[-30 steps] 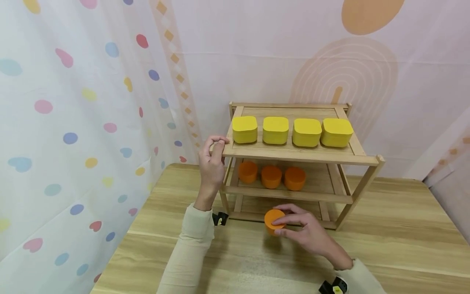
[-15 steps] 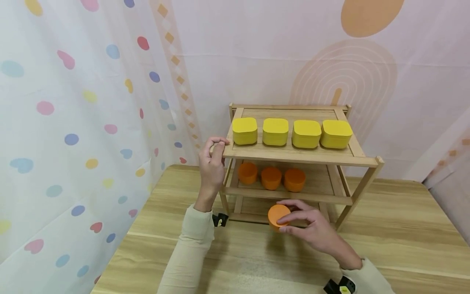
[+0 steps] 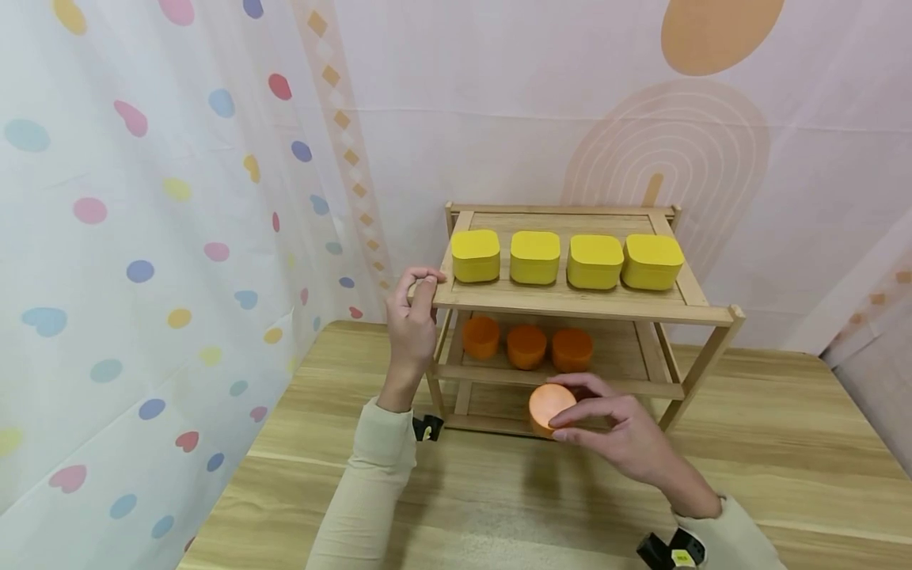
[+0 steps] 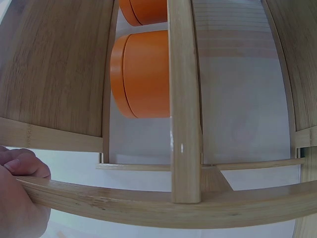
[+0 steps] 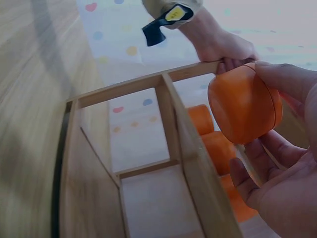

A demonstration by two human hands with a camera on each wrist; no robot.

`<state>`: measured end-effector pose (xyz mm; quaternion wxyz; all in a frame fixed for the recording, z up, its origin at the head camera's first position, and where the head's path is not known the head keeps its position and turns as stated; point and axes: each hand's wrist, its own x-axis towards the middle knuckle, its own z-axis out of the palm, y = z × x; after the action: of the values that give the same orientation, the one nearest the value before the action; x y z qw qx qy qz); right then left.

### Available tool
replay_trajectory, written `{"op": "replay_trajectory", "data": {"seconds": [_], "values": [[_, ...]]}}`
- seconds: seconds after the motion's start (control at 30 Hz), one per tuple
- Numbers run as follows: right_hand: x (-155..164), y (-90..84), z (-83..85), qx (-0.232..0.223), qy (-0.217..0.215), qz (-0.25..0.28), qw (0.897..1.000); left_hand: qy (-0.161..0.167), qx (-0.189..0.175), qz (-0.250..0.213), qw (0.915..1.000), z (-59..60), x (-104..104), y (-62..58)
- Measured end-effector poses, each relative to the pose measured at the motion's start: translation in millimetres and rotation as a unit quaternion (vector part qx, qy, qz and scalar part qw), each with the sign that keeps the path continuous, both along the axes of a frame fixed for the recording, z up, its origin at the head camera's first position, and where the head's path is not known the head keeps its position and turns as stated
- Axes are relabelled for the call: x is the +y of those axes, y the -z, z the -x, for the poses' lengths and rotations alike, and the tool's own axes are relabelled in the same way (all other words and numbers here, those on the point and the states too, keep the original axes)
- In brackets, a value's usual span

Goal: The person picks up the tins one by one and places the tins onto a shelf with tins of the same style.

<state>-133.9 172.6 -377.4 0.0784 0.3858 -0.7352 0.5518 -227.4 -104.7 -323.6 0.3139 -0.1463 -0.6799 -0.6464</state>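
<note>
I noted the right hand (image 3: 627,439) grasping an orange round container (image 3: 550,405) at lower centre, level with the wooden rack (image 3: 570,301)'s middle shelf; the left hand (image 3: 413,317) clenched its top corner, probably steadying it.

Four yellow boxes (image 3: 563,258) on top tier, spotted curtain (image 3: 142,237), wooden table (image 3: 784,443)
</note>
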Motion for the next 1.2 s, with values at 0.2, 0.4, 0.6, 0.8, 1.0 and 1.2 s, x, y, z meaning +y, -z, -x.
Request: {"op": "replay_trajectory", "data": {"seconds": [0.2, 0.4, 0.6, 0.8, 1.0, 1.2], "values": [[9.0, -10.9, -0.2, -0.001, 0.018, 0.008, 1.0, 0.0, 0.002, -0.002, 1.0, 0.3, 0.2, 0.0], [21.6, -23.0, 0.5, 0.017, -0.005, 0.062, 0.998, 0.003, 0.0, -0.004, 1.0, 0.5, -0.3, 0.7], [36.7, -29.9, 2.9, 0.029, -0.028, 0.123, 0.992, 0.004, 0.0, -0.005, 1.0, 0.0, -0.6, 1.3], [48.2, -29.1, 3.7, 0.008, 0.048, 0.11, 0.993, 0.005, 0.001, -0.002, 1.0, -0.3, -0.4, 1.1], [49.7, -19.6, 6.2, -0.016, 0.08, 0.118, 0.99, 0.004, 0.003, -0.001, 1.0, -0.2, -0.4, 0.6], [46.3, -12.2, 9.5, -0.027, 0.152, 0.112, 0.982, 0.007, 0.004, -0.002, 1.0, -0.1, -0.5, 1.0]]}}
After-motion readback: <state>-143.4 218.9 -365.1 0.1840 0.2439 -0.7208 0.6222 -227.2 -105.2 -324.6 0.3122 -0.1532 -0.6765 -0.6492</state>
